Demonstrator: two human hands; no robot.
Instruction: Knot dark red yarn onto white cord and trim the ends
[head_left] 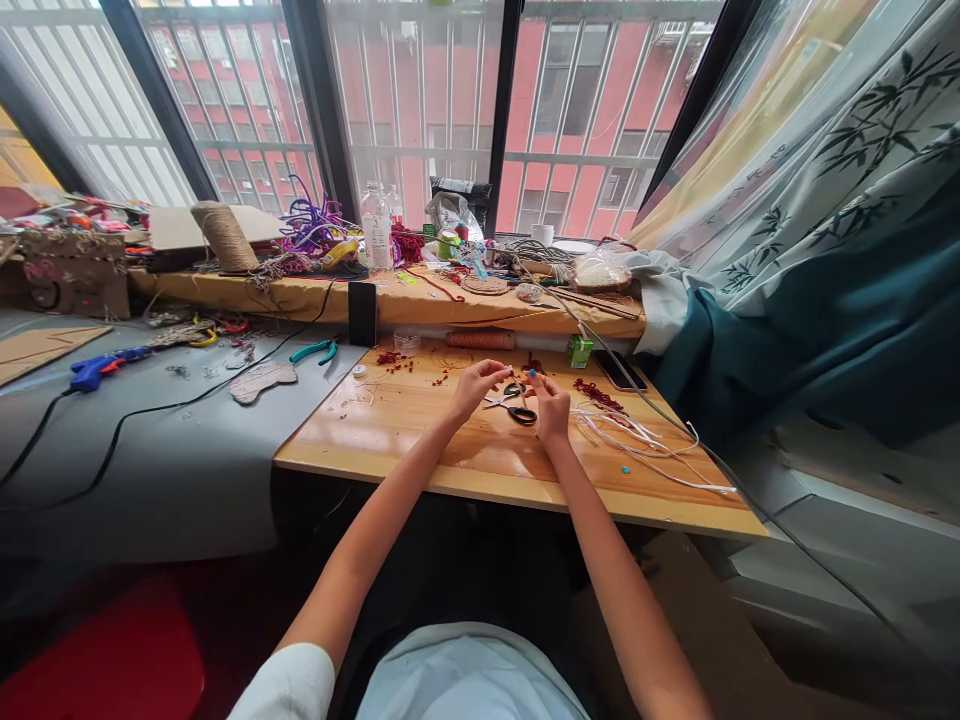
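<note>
Over a wooden tabletop (pixel 397 430), my left hand (pixel 478 388) and right hand (pixel 553 408) nearly meet near black-handled scissors (pixel 523 415). The right pinches a small blue piece (pixel 532 373); the left, seemingly, a tinier pale bit (pixel 511 372). Both look light, stiff, easily dropped; best held by the edges.

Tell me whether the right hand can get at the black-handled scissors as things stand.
Probably yes: the scissors lie on the wooden table close beside the right hand, with nothing seen on top of them. Its fingertips, though, seem to hold a small blue piece, which might need putting down first.
</note>
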